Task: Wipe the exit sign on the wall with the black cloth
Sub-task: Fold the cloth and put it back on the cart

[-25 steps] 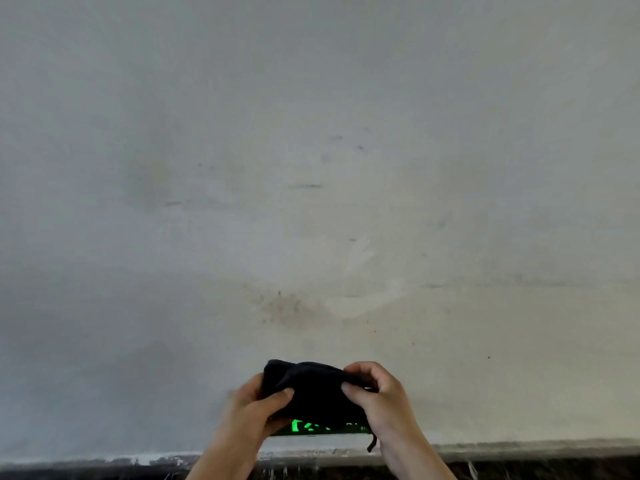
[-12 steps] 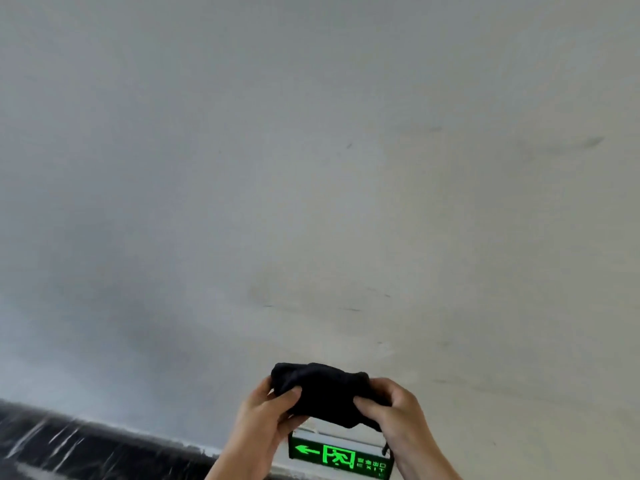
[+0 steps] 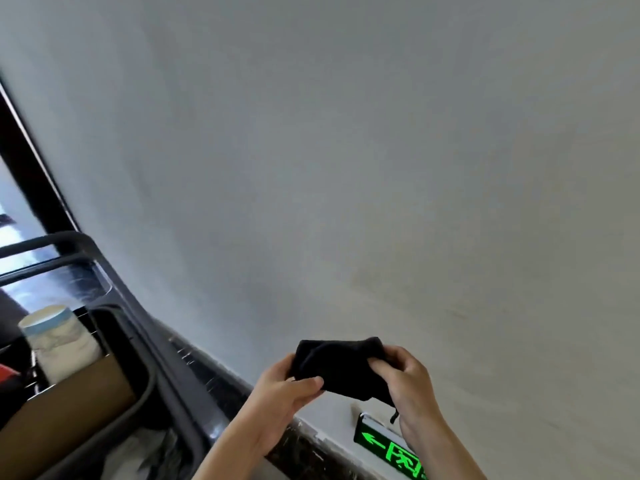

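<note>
A bunched black cloth (image 3: 341, 367) is held between both hands in front of the pale wall. My left hand (image 3: 282, 393) pinches its left end with thumb on top. My right hand (image 3: 403, 379) grips its right end, and a short cord dangles below. The lit green exit sign (image 3: 388, 446) sits low on the wall, just below the cloth and apart from it; my right forearm covers its right part.
A dark speckled skirting (image 3: 221, 382) runs diagonally along the wall's foot. At left stands a grey cart (image 3: 145, 341) holding a white tub with a blue band (image 3: 57, 336) and a brown cardboard box (image 3: 69, 407). A black frame edge (image 3: 31, 161) rises at far left.
The view has swung left and tilted, bringing the cart and black frame into sight. Both hands keep hold of the cloth, and the sign now lies lower right of them.
</note>
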`<act>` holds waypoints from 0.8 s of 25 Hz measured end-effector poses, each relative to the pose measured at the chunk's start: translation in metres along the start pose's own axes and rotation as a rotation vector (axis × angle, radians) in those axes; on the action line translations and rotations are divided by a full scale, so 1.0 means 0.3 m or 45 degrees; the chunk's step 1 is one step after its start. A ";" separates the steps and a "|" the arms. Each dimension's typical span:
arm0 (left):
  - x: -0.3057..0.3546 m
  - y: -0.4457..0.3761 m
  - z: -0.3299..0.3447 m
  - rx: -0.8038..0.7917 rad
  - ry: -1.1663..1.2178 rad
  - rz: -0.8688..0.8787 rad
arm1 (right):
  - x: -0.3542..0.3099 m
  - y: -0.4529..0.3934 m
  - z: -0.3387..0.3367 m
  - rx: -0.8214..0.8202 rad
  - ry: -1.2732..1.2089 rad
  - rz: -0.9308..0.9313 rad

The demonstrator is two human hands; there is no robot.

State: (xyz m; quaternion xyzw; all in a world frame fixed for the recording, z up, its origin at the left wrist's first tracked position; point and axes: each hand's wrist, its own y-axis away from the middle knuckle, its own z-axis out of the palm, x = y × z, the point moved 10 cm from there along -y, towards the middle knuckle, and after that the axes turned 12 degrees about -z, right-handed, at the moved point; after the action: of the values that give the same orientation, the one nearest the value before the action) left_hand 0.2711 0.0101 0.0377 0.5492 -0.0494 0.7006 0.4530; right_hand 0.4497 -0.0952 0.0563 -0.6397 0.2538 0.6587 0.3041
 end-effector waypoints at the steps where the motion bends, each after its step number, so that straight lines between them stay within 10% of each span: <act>1: 0.016 0.020 -0.054 0.056 -0.016 0.015 | 0.003 -0.006 0.059 -0.031 -0.007 0.003; 11: 0.121 0.238 -0.584 0.673 0.093 0.148 | 0.032 -0.001 0.652 -0.427 0.040 -0.015; 20: 0.018 0.296 -0.873 0.783 0.516 0.089 | 0.181 0.016 1.026 -0.627 0.232 0.002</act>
State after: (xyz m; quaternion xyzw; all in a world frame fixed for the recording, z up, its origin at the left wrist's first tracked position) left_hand 0.0201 0.1098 -0.0223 0.5077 0.2353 0.7923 0.2433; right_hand 0.2346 0.1284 0.0182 -0.7510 0.1126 0.6404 0.1145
